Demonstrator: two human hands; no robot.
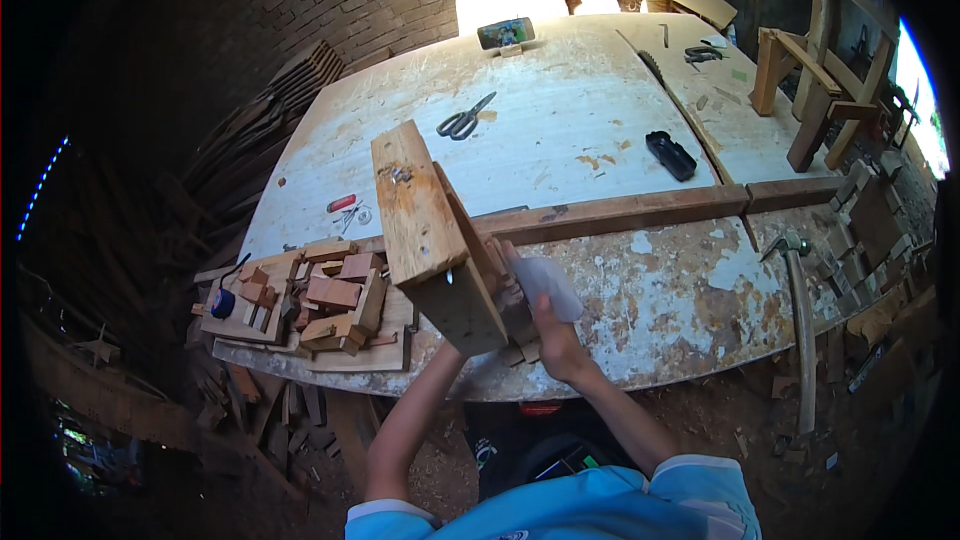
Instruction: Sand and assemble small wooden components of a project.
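A boxy wooden piece (412, 215) with a light top board and darker sides stands tilted over the near edge of the workbench. My left forearm reaches up behind its lower end. Only the wrist of my left hand (450, 352) shows there, and the fingers are hidden by the wood. On the piece's right side, my right hand (560, 345) is closed on a pale, bent sheet (554, 287), the thumb lying over it. The sheet is close against the wood; its exact contact is hard to see. I cannot tell whether it is paper or sandpaper.
Left of the piece lie wooden offcuts (333, 292) and a blue round container (222, 302). A long wooden rail (620, 212) crosses the bench (640, 285). Beyond it are scissors (462, 124), a black tool (671, 156) and a propped phone (506, 33). A hammer (801, 320) rests at right.
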